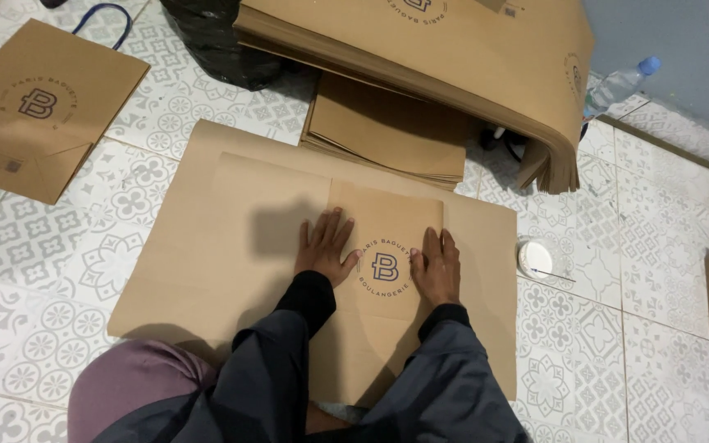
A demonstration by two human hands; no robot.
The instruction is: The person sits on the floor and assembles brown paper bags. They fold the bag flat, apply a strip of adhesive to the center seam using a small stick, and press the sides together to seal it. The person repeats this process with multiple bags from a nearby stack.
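My dark sleeves [305, 369] lead to my left hand [324, 248] and right hand [436, 267], both released flat, pressing the folded brown paper sheet [231, 238] on the floor [609, 344]; creasing comes next, needing firm pressure.

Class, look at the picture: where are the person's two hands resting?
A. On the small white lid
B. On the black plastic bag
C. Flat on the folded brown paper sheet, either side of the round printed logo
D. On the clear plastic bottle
C: the left hand and right hand lie palm-down on the brown paper sheet, flanking its round logo.
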